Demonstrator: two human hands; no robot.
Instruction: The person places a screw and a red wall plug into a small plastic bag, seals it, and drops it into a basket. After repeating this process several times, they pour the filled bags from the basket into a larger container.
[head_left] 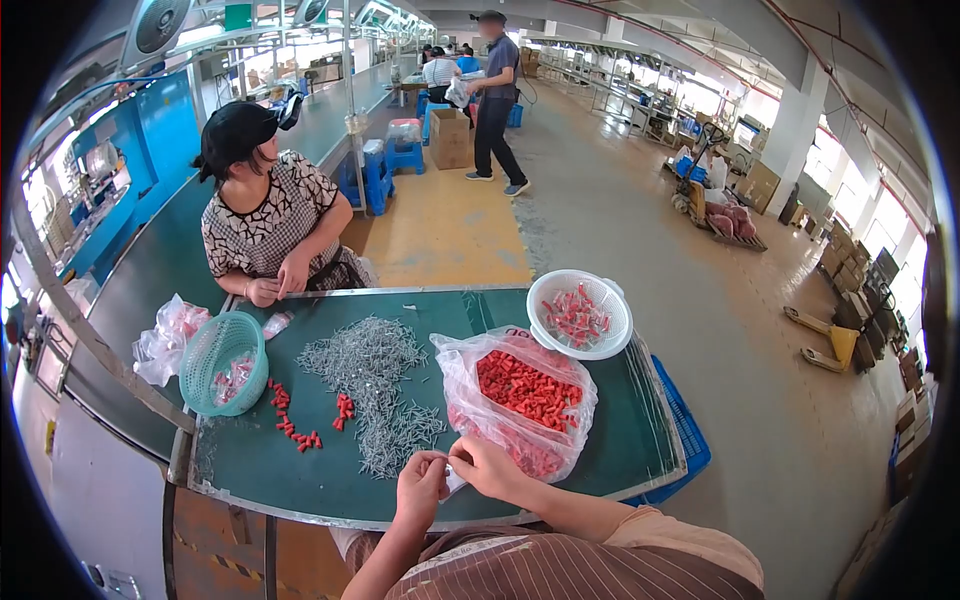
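My left hand (422, 488) and my right hand (486, 466) are close together at the table's near edge, fingers pinched round a small clear plastic bag (454, 482). Just beyond them lies an open plastic sack (465, 385) full of red plastic pieces (528, 390). A heap of grey screws (365, 350) spreads over the green table (270, 470) to the left. Loose red pieces (295, 434) form a curved line, with a smaller group (343, 410) beside the screws. What is inside the small bag is hidden by my fingers.
A white basket (617, 338) with small red packets stands at the back right; a green basket (257, 385) holds packets at the left. A co-worker (270, 225) sits across the table. Another person (495, 100) stands farther off. A blue crate (690, 440) is beside the table.
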